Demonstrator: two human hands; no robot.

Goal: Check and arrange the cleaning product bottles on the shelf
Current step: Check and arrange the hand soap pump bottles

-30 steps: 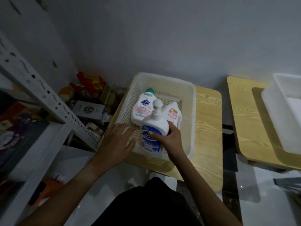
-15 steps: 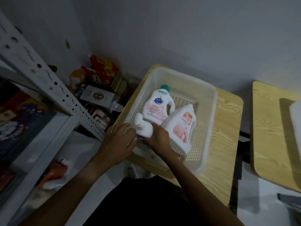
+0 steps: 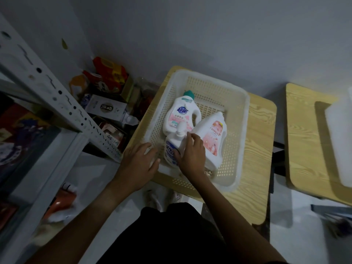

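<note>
Three bottles fill the basket (image 3: 242, 130); my right hand (image 3: 190, 157) grips the pump bottle (image 3: 172, 147), left hand (image 3: 139, 164) open, steadying the rim—lift straight.

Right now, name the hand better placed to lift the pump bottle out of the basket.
Right. The right hand already grips the pump bottle, while the left hand only rests on the basket rim.

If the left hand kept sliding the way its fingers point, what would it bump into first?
Probably the pump bottle in the basket: the left hand lies on the basket's near rim, fingers pointing toward it. Depth is unclear.
</note>
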